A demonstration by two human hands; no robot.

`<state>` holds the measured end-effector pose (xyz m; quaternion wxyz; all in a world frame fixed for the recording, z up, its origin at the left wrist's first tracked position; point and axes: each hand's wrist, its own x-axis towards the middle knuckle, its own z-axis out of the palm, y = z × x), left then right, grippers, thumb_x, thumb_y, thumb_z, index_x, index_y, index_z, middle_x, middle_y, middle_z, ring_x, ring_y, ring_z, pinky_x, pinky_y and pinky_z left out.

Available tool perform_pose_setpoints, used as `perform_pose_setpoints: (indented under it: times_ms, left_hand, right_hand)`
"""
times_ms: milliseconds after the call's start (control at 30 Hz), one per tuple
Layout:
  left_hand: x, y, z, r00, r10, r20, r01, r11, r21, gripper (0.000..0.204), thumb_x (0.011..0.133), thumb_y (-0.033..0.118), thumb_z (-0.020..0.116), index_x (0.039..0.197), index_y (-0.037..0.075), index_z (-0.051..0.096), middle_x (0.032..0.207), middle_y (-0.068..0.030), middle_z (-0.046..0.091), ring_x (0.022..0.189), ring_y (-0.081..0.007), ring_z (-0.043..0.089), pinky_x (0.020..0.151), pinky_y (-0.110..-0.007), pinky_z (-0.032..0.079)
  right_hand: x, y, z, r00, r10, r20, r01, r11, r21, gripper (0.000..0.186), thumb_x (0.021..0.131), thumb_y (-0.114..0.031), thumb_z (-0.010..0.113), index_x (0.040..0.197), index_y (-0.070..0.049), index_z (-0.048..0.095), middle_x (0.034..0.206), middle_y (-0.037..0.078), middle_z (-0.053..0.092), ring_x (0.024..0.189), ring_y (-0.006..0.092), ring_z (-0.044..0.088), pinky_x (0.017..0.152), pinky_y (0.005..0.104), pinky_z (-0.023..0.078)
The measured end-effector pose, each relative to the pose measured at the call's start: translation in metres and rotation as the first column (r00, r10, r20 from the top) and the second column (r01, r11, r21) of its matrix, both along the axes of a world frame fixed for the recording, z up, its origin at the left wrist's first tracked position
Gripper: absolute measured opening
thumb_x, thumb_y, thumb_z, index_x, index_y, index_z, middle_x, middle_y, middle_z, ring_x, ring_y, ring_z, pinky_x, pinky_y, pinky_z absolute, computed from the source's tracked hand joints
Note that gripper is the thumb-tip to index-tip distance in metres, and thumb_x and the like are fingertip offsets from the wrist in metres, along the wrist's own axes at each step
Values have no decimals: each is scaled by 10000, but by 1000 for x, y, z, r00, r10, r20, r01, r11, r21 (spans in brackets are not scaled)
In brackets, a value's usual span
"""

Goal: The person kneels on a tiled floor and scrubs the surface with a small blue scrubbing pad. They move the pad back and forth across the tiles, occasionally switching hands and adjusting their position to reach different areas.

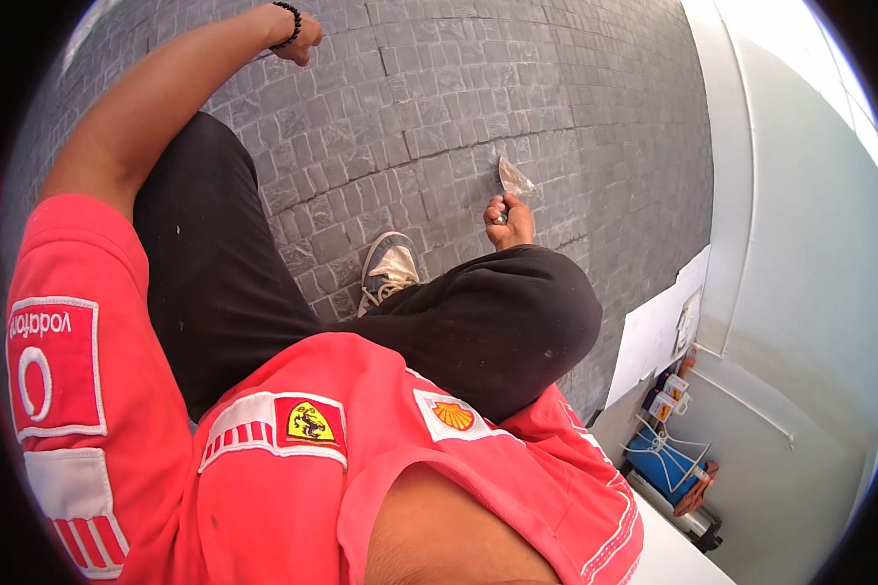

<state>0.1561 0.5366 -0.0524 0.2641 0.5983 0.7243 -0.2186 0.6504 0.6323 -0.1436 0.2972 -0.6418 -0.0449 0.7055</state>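
My right hand (509,222) is wrapped round the handle of a scraper (515,178), just beyond my bent right knee. Its flat, pale-smeared blade widens away from my fist and is low over the grey paving; I cannot tell whether it touches. A ring shows on one finger. Far off to the upper left, my left hand (302,42) hangs past my left knee with its fingers curled and nothing visible in them. On that wrist is a black beaded bracelet (288,24).
Grey block paving (439,88) spreads ahead, and my shoe (390,268) stands on it. Along the right runs a pale wall (800,244) with a thin pipe. White sheets (644,336), a blue box (661,460), a white wire rack (671,444) and white containers (665,402) are at its foot.
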Motion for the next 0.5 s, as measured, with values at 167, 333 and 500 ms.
perform_pose_setpoints:
  times_ms: [167,333,500]
  left_hand:
    - [8,2,8,1000,-26,-16,26,1000,-2,588,901,281,668,1423,64,507,1359,-188,592,1275,-342,551,1056,-443,464]
    - [6,3,9,996,-58,-67,51,994,-98,580,889,277,665,1397,34,526,1349,-197,596,1265,-341,560,1042,-440,475]
    - [-2,0,0,997,-50,-64,47,998,-47,528,891,302,658,1342,40,575,1300,-186,629,1224,-342,588,1012,-442,490]
  right_hand:
    - [-5,-2,6,999,17,-40,-15,998,63,96,1021,-104,473,1006,-40,403,760,74,506,559,131,460,437,261,382]
    - [-6,-4,4,997,77,17,-78,994,77,111,1031,-130,472,1022,-45,401,778,79,513,582,134,474,455,259,393]
    - [-7,-6,-1,998,47,-40,-44,996,74,106,1037,-132,457,1021,-44,399,787,76,516,580,131,471,454,267,384]
